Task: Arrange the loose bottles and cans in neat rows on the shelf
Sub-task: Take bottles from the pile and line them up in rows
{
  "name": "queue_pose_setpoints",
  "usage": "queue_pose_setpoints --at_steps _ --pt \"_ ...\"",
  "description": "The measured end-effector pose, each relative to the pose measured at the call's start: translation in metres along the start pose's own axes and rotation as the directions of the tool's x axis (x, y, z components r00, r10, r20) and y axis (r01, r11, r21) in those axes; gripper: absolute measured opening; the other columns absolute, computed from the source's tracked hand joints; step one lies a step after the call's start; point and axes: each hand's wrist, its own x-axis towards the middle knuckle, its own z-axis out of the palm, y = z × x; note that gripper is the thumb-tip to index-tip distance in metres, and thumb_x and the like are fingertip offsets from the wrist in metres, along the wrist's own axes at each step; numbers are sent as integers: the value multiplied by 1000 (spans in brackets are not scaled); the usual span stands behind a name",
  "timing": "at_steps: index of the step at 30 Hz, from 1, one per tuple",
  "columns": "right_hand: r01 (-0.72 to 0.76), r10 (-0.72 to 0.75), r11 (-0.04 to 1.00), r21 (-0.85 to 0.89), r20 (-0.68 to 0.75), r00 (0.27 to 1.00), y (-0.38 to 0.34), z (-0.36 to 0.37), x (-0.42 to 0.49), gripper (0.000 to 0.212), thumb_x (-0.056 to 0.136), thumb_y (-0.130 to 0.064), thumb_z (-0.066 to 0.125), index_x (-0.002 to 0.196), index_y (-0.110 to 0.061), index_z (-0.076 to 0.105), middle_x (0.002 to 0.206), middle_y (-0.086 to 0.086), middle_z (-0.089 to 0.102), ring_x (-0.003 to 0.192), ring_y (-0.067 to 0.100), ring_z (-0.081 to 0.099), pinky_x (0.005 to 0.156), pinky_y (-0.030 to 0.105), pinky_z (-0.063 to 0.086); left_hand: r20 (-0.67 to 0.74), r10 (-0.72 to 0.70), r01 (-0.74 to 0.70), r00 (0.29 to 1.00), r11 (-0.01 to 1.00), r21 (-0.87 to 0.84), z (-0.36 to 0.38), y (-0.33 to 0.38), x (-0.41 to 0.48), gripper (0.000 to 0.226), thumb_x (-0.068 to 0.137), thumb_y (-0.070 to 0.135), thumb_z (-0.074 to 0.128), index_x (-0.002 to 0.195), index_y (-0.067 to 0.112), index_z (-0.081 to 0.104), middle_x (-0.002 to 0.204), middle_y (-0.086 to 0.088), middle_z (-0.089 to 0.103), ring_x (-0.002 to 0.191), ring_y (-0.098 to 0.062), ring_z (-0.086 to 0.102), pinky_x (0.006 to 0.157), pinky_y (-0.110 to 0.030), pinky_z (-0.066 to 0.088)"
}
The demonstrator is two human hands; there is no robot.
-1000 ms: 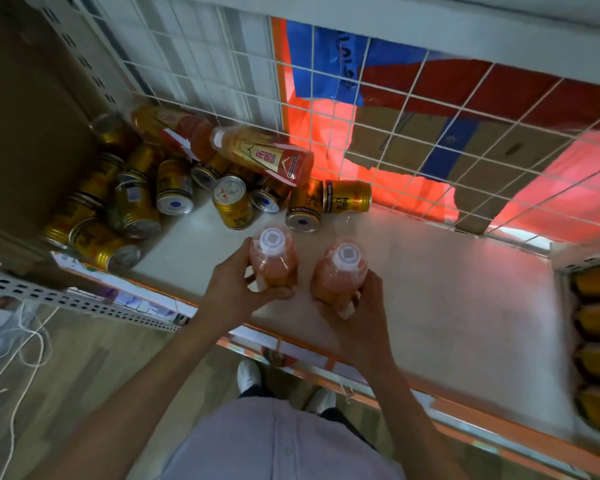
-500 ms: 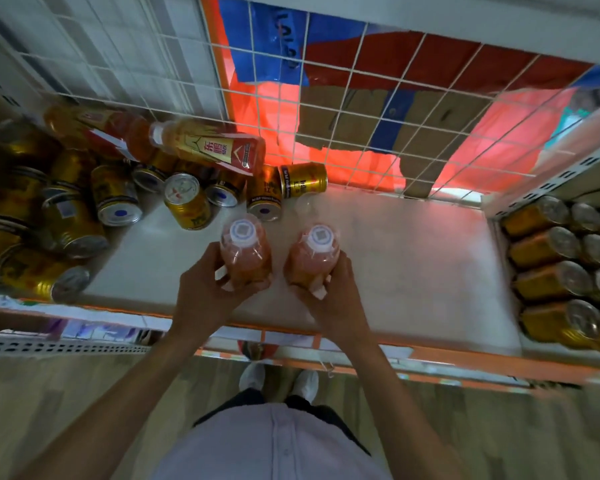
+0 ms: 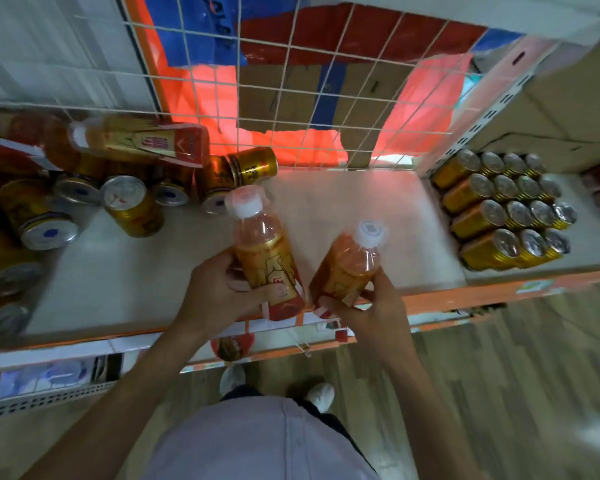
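Over the front edge of the shelf (image 3: 333,206), the left hand (image 3: 215,292) has its grip wrapped round the left bottle (image 3: 265,247), and the right hand (image 3: 369,315) grips the right bottle (image 3: 349,268). Their gold-red labels are too blurred to read. Loose gold cans (image 3: 132,209) lie at the left end.

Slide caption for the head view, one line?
Left hand and right hand hold white-capped orange plastic bottles at the pale shelf.

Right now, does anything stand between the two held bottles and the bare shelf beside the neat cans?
Nothing visible: the shelf between the bottles and the neat cans is bare; the loose cans lie left.
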Motion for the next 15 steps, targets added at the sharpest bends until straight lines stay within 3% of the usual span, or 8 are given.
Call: queue_pose_setpoints --at_steps 3,7,10,15 --pt "-34 36 999 16 -86 996 15 -20 -17 54 68 -23 91 101 -39 52 104 -16 64 89 -17 57 67 1 43 88 24 -22 996 1000 -22 31 11 2 67 50 69 77 105 32 67 99 13 73 88 -5 68 81 -30 57" --pt "-86 97 994 68 -185 978 36 -52 -33 61 69 -33 90 117 -34 53 110 -19 63 98 -7 58 68 1 44 208 50 -54 977 998 14 74 32 2 75 55 63 85 116 26 64 107 10 71 93 -4 67 84 -33 58" --pt "-84 101 993 85 -229 968 53 -83 -38 64 71 -35 89 120 -40 48 108 -29 58 97 -11 55 64 0 42 266 59 -72 962 997 37 110 47 -2 71 54 57 79 116 26 63 105 12 70 92 -3 66 78 -21 56" --pt "-86 120 987 134 -269 956 98 -148 -40 66 72 -29 89 124 -34 48 114 -15 62 101 2 59 68 0 44 300 73 -81 951 997 16 188 76 -17 56 56 52 82 105 39 58 98 22 67 91 8 63 69 -8 50"
